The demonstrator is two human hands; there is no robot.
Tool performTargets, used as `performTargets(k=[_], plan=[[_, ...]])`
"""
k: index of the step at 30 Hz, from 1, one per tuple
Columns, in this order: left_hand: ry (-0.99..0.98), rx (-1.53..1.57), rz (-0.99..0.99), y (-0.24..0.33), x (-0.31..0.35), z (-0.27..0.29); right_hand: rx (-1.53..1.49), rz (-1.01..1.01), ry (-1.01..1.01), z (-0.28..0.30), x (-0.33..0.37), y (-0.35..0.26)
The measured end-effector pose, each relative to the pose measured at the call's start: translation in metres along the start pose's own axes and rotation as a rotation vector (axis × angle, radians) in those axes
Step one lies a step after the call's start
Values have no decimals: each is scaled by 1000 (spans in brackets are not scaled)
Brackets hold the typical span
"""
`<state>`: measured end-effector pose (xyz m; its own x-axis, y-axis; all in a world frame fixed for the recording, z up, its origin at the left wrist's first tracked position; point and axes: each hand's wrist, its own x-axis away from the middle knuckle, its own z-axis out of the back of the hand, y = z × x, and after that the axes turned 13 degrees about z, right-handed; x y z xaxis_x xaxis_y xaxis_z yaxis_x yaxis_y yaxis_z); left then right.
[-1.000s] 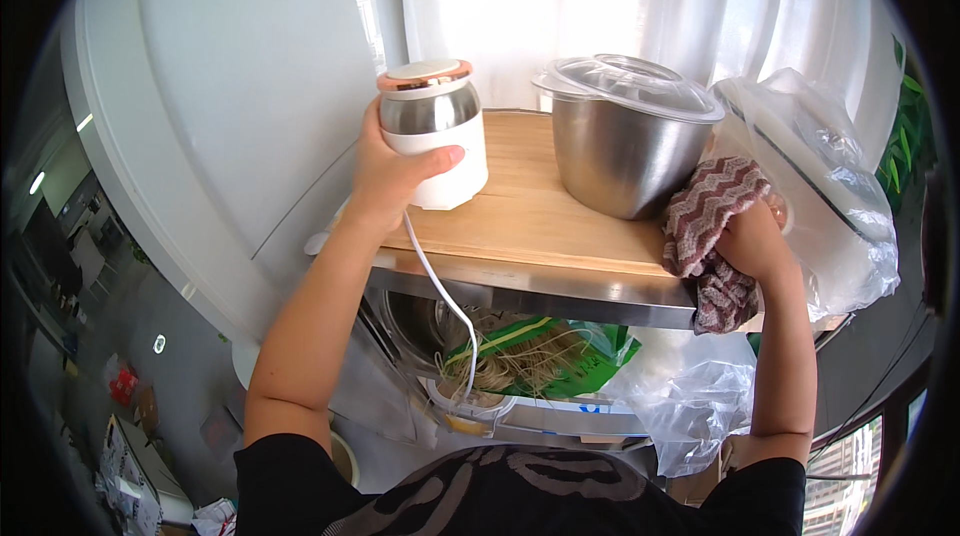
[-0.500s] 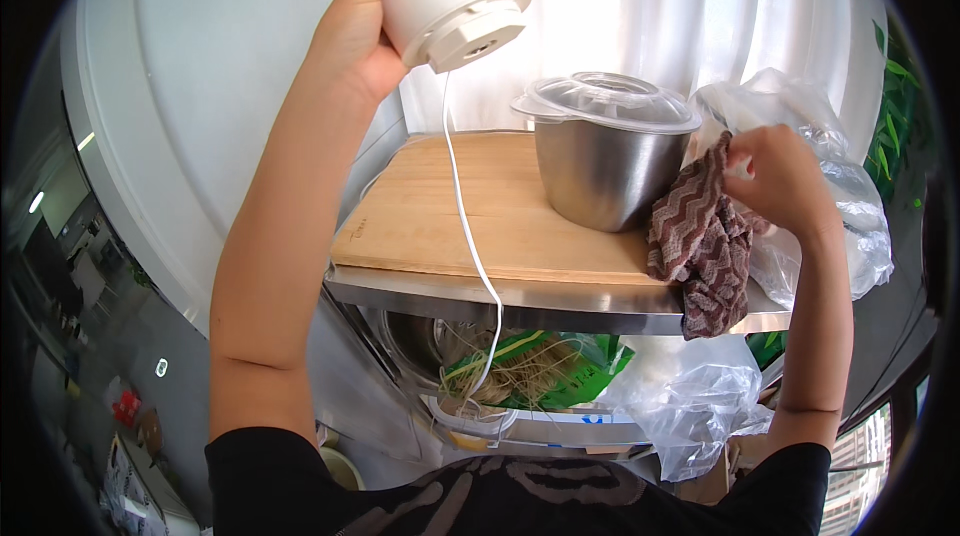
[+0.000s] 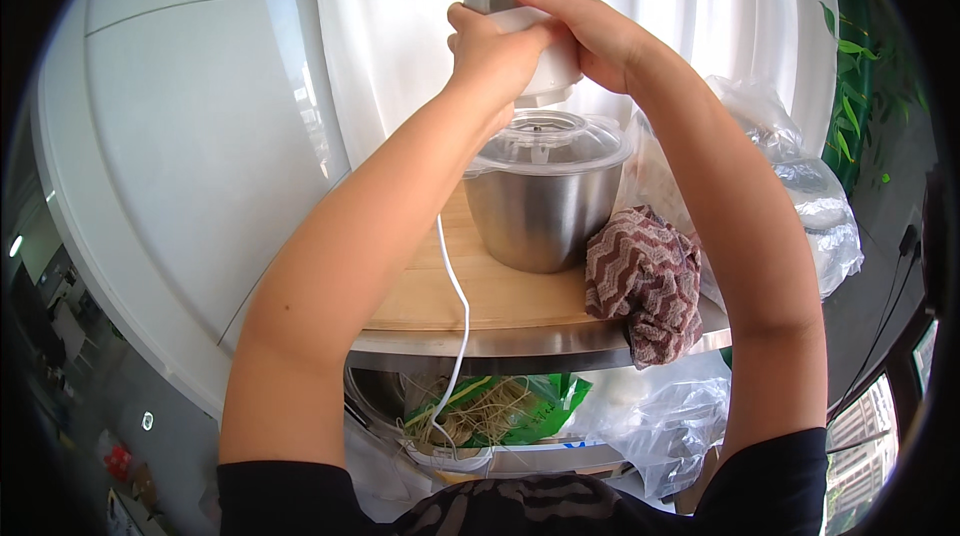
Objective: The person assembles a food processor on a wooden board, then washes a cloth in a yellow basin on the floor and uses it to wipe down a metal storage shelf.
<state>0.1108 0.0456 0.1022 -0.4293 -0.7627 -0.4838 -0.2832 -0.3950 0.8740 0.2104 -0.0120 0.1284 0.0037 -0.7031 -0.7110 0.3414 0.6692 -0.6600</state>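
Clasping the white cylindrical appliance (image 3: 553, 76) from both sides, left grip (image 3: 498, 58) and right grip (image 3: 592, 28) are curled firmly around it; half a second ago right was on the patterned cloth (image 3: 645, 281). Appliance now upright between both grips, over steel pot's (image 3: 540, 221) clear lid (image 3: 588, 148), contact unclear; white cord (image 3: 462, 301) hangs past table (image 3: 540, 344) edge.

White appliance (image 3: 555, 68), brown zigzag cloth (image 3: 645, 281)
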Motion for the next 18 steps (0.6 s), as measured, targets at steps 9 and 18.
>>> performTargets(k=[9, 18], plan=[[-197, -46, 143, -13, 2, 5, -209, -25, 6, 23, 13, 35], [-155, -218, 119, -16, 4, 8, -181, 30, 8, 18, 25, 36]])
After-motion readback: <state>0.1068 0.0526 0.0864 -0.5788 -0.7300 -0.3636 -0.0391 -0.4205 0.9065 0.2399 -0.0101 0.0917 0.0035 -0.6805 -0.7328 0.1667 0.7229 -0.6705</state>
